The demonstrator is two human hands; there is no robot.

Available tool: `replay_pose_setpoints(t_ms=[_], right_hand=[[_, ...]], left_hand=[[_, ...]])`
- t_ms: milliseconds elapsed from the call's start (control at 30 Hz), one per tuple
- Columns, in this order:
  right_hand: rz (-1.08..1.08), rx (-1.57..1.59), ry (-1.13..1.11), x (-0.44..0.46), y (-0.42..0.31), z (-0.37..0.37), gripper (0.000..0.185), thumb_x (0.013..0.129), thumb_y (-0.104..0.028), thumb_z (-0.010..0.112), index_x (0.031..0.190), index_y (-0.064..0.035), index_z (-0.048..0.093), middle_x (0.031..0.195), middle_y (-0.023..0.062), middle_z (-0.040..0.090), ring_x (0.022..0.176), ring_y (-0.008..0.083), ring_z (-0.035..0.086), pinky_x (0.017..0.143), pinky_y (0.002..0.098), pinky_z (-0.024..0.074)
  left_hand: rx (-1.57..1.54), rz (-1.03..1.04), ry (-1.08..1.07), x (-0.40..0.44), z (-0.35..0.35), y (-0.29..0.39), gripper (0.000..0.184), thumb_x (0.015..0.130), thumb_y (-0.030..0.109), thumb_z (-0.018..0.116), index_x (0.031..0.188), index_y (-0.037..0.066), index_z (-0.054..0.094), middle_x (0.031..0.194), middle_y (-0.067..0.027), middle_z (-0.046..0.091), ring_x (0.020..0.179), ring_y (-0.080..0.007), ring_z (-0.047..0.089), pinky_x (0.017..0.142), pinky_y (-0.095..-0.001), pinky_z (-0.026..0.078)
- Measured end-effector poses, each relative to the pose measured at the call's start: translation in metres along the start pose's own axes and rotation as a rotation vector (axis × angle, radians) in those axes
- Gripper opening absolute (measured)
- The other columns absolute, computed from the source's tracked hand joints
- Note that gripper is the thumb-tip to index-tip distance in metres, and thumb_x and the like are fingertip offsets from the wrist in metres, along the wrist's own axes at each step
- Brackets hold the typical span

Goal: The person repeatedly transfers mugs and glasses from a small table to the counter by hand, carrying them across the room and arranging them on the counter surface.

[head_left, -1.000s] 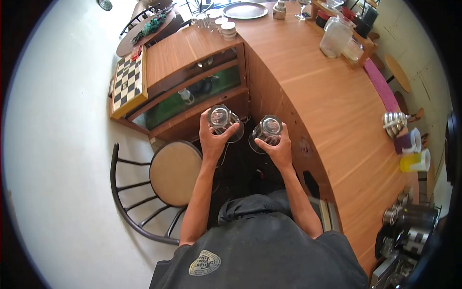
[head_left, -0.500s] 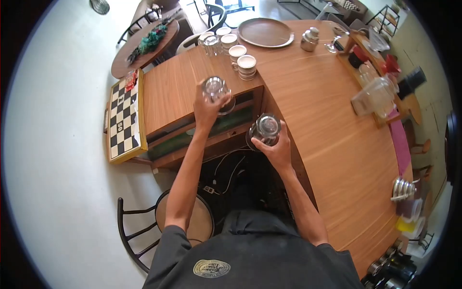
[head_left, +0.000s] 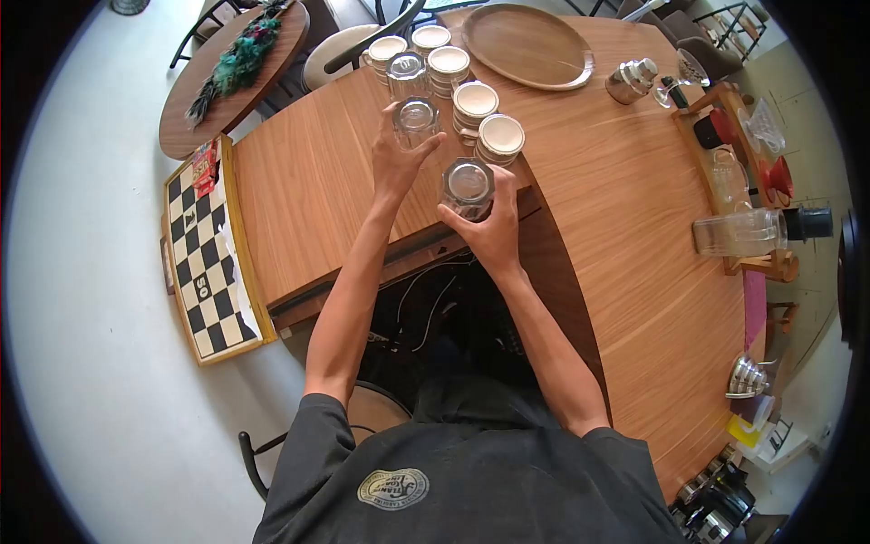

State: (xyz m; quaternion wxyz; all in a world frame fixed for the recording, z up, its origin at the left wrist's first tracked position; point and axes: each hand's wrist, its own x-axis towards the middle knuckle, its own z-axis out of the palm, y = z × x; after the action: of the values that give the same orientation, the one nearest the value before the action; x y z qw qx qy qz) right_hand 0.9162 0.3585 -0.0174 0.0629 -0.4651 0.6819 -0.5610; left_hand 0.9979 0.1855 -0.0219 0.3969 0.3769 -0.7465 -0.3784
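My left hand (head_left: 401,165) is wrapped round a clear glass (head_left: 417,120) turned bottom up, close to another upturned glass (head_left: 407,76) on the cabinet top. My right hand (head_left: 497,227) grips a second clear faceted glass (head_left: 468,186), also bottom up, near the cabinet's front edge. Whether the held glasses touch the wood I cannot tell. Just beyond them several striped cups with pale round tops stand in a group, the nearest cup (head_left: 500,138) to the right of my right hand's glass.
Behind the cups lies an oval wooden tray (head_left: 527,45). A metal shaker (head_left: 631,82) and a stemmed glass (head_left: 681,80) stand at the back right. A clear plastic container (head_left: 739,234) is on the right side. Left of the cabinet, a checkered board (head_left: 204,263) leans.
Both hands have moved forward with their glasses, from over the cabinet's front and the dark gap to the cabinet top beside the cups. The view has shifted forward too.
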Motion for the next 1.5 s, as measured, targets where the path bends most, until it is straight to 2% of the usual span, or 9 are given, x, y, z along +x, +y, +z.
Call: replay_pose_setpoints(t_ms=[300, 400, 500, 567, 767, 867, 1067, 1433, 1500], right_hand=[[0.058, 0.043, 0.014, 0.018, 0.007, 0.025, 0.073, 0.071, -0.016, 0.088, 0.131, -0.0037, 0.049, 0.123, 0.0167, 0.05, 0.119, 0.035, 0.054, 0.098, 0.0442, 0.0492], [0.029, 0.014, 0.034, 0.021, 0.011, 0.031, 0.073, 0.07, -0.016, 0.088, 0.131, -0.0028, 0.049, 0.123, 0.0171, 0.051, 0.119, 0.0352, 0.054, 0.099, 0.0438, 0.049], [-0.004, -0.023, 0.065, 0.023, 0.018, 0.039, 0.074, 0.07, -0.015, 0.088, 0.131, -0.0007, 0.048, 0.123, 0.0178, 0.051, 0.119, 0.0352, 0.054, 0.099, 0.0438, 0.0488], [0.016, -0.028, 0.069, 0.022, 0.02, 0.041, 0.074, 0.071, -0.019, 0.089, 0.13, -0.0009, 0.048, 0.122, 0.0173, 0.052, 0.118, 0.0345, 0.056, 0.098, 0.0432, 0.049], [0.057, -0.073, 0.065, 0.022, 0.016, 0.044, 0.08, 0.071, -0.022, 0.09, 0.135, 0.0004, 0.047, 0.125, 0.0195, 0.053, 0.12, 0.0371, 0.056, 0.1, 0.0444, 0.0485], [0.031, -0.171, 0.049, 0.022, 0.012, 0.038, 0.085, 0.07, -0.021, 0.09, 0.139, 0.0012, 0.044, 0.126, 0.021, 0.051, 0.122, 0.0402, 0.054, 0.101, 0.0467, 0.0485], [0.113, -0.224, -0.055, 0.017, 0.004, 0.022, 0.086, 0.071, -0.016, 0.088, 0.142, -0.0015, 0.042, 0.13, 0.0214, 0.049, 0.121, 0.0416, 0.055, 0.097, 0.0476, 0.0519], [0.114, -0.13, -0.045, 0.014, 0.012, 0.021, 0.081, 0.072, -0.012, 0.088, 0.139, -0.0049, 0.043, 0.125, 0.0197, 0.051, 0.118, 0.0398, 0.057, 0.095, 0.0477, 0.0522], [0.102, -0.126, -0.024, 0.013, 0.015, 0.02, 0.07, 0.077, -0.015, 0.087, 0.134, -0.0035, 0.048, 0.118, 0.0152, 0.053, 0.112, 0.028, 0.059, 0.089, 0.0401, 0.0553]], left_hand=[[-0.016, 0.065, 0.006, 0.001, 0.011, -0.016, 0.084, 0.078, 0.036, 0.089, 0.141, 0.0, 0.046, 0.125, -0.0174, 0.064, 0.114, -0.0272, 0.065, 0.1, -0.0375, 0.051], [-0.055, 0.105, 0.07, -0.022, 0.005, -0.021, 0.075, 0.086, 0.026, 0.083, 0.143, -0.002, 0.043, 0.135, -0.0201, 0.056, 0.124, -0.029, 0.059, 0.105, -0.0385, 0.049], [-0.053, -0.074, 0.06, -0.056, 0.001, -0.037, 0.068, 0.09, 0.016, 0.076, 0.145, -0.002, 0.04, 0.141, -0.0211, 0.049, 0.132, -0.0305, 0.052, 0.11, -0.041, 0.046], [-0.204, -0.097, -0.019, -0.076, 0.003, -0.038, 0.071, 0.088, 0.01, 0.071, 0.149, 0.0, 0.037, 0.138, -0.0246, 0.049, 0.135, -0.0383, 0.047, 0.114, -0.0447, 0.04], [0.049, 0.117, -0.184, -0.08, 0.008, -0.014, 0.104, 0.077, 0.011, 0.082, 0.159, 0.006, 0.019, 0.153, -0.0277, 0.033, 0.144, -0.0421, 0.034, 0.119, -0.0479, 0.032], [0.015, 0.076, -0.206, -0.077, 0.011, -0.017, 0.115, 0.07, 0.015, 0.088, 0.16, 0.007, 0.016, 0.158, -0.0263, 0.027, 0.148, -0.0421, 0.027, 0.12, -0.0494, 0.03], [-0.006, 0.071, -0.193, -0.074, 0.012, -0.027, 0.119, 0.068, 0.024, 0.092, 0.16, 0.008, 0.018, 0.158, -0.0251, 0.028, 0.149, -0.0414, 0.027, 0.12, -0.0498, 0.03], [-0.045, 0.075, -0.151, -0.073, 0.016, -0.03, 0.117, 0.068, 0.025, 0.092, 0.159, 0.008, 0.02, 0.157, -0.0258, 0.03, 0.147, -0.0414, 0.03, 0.119, -0.0499, 0.033], [-0.043, 0.084, -0.155, -0.072, 0.017, -0.031, 0.117, 0.069, 0.025, 0.092, 0.159, 0.008, 0.02, 0.156, -0.0259, 0.03, 0.147, -0.0416, 0.03, 0.118, -0.0497, 0.033]])
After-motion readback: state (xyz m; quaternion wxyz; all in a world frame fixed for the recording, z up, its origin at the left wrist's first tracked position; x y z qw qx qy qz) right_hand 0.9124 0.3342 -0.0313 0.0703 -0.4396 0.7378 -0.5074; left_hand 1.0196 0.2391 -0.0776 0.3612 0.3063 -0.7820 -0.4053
